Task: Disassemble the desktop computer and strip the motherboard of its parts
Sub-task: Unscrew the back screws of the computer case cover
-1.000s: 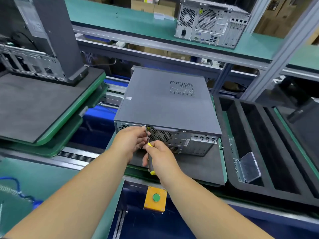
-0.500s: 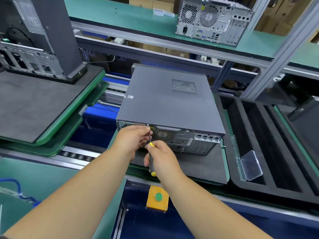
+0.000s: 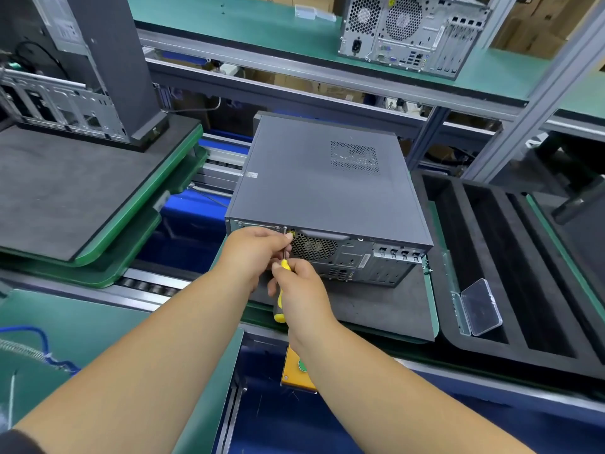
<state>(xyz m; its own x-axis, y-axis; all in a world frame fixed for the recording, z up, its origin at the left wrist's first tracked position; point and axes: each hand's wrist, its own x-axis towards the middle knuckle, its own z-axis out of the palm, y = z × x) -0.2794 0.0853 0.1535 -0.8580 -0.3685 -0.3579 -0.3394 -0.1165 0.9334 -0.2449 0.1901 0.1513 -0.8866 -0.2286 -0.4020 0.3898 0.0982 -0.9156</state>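
Right now we see a black foam tray (image 3: 455,224) on the right with long slots. A small clear plastic box (image 3: 480,308) sits in one slot with its lid open, and we cannot tell if anything is in it.

The desktop computer (image 3: 320,178) lies flat on a dark foam mat (image 3: 386,309) in the middle, just beside that tray. Its back, with the fan holes and plugs, faces us.

Our right hand (image 3: 302,290) is curled tight around the yellow handle of a screwdriver (image 3: 284,267). The thin metal tip points up to the top edge of the computer's back. Our left hand (image 3: 253,253) pinches the metal shaft near the tip, right against the back of the computer. So the computer is just past both hands, touching them at its near edge.

Another computer (image 3: 412,31) stands on the green shelf (image 3: 248,24) up high. An opened computer case (image 3: 82,67) stands on a mat at the left. A yellow button box (image 3: 293,371) peeks out under our right wrist.
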